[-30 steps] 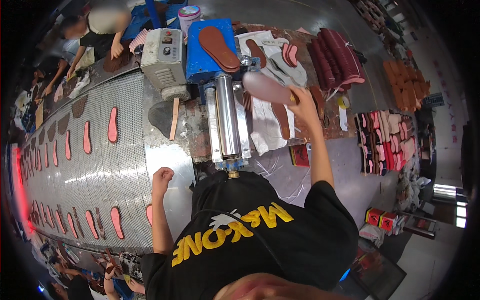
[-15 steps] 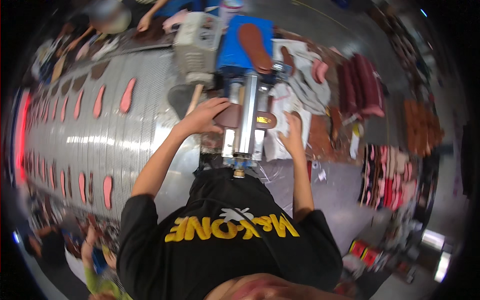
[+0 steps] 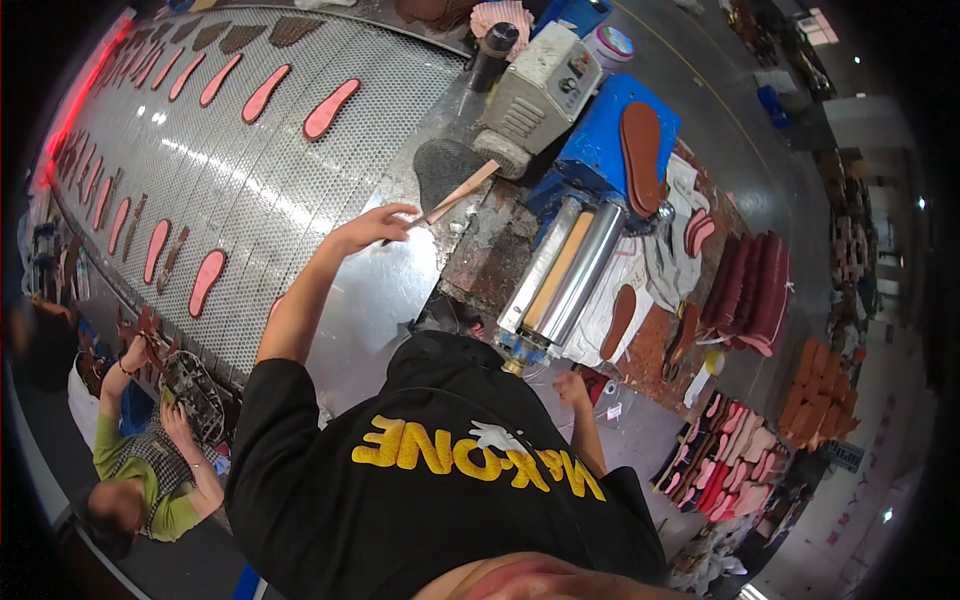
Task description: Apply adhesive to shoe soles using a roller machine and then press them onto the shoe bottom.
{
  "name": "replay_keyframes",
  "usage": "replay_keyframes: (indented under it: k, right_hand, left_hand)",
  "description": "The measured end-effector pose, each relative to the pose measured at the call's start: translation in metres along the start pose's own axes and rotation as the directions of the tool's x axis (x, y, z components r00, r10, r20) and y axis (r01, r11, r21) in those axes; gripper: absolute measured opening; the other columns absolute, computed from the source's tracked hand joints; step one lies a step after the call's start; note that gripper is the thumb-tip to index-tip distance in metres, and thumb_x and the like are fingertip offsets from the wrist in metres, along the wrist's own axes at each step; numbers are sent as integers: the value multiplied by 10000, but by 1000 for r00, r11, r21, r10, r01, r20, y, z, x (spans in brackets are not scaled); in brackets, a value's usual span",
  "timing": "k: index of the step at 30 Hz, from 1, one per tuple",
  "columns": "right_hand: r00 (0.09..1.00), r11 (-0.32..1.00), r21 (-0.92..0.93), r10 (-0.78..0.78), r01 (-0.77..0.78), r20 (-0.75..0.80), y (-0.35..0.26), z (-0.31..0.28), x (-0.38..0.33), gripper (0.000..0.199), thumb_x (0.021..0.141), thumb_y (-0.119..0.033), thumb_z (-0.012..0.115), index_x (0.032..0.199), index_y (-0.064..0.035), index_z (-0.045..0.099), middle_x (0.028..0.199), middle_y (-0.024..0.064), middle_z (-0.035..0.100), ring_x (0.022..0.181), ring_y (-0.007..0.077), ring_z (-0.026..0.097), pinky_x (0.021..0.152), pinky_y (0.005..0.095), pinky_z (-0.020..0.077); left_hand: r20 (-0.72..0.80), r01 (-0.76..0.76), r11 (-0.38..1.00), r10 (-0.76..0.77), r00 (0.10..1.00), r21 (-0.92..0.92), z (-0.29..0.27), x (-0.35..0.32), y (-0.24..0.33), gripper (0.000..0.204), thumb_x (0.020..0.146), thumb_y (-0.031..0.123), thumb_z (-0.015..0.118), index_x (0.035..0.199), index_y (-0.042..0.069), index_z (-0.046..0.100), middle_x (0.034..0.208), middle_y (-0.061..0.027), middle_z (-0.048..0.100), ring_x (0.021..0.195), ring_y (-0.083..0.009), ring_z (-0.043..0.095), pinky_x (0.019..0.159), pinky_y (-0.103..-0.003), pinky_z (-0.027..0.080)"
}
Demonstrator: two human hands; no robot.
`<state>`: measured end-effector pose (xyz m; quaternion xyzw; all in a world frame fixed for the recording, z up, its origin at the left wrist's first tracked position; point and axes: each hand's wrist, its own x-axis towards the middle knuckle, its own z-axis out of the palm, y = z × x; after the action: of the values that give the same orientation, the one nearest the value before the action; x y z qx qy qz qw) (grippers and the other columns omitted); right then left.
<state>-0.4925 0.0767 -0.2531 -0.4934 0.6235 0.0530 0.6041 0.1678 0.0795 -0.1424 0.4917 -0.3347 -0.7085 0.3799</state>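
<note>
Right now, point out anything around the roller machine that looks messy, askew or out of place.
The bench patch left of the roller machine is crusted with dark residue. Beside it, the brush lies askew with its wooden handle sticking out toward the left hand. On the conveyor belt, the pink soles sit in fairly even rows.

This is a shoe factory floor. A wide perforated metal conveyor belt (image 3: 250,190) carries rows of pink insoles (image 3: 330,108), a blue roller machine (image 3: 570,270) stands beside it, and stacks of dark red soles (image 3: 755,290) and orange soles (image 3: 815,385) lie around. Another worker (image 3: 140,470) stands at the belt's edge.
</note>
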Motion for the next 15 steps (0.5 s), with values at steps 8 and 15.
replay_keyframes:
  k: [8, 15]
  right_hand:
    - [973, 971, 56, 231, -232, 17, -50, 27, -43, 286, 723, -113, 613, 1000, -136, 548, 787, -7, 593, 685, 122, 574, 557, 288, 446]
    - [984, 968, 184, 177, -174, -2, -50, 56, -69, 365, 707, -45, 508, 1072, -60, 515, 827, 56, 615, 675, 140, 576, 523, 279, 444]
  left_hand:
    - [-447, -26, 767, -344, 826, -641, -104, -95, -126, 475, 919, 401, 401, 1242, 55, 450, 1157, -107, 541, 1018, -234, 535, 834, -397, 455]
    - [-768, -140, 843, -387, 510, -519, -142, -50, -139, 427, 880, 403, 439, 1188, 111, 485, 1118, -89, 550, 981, -256, 537, 775, -435, 462]
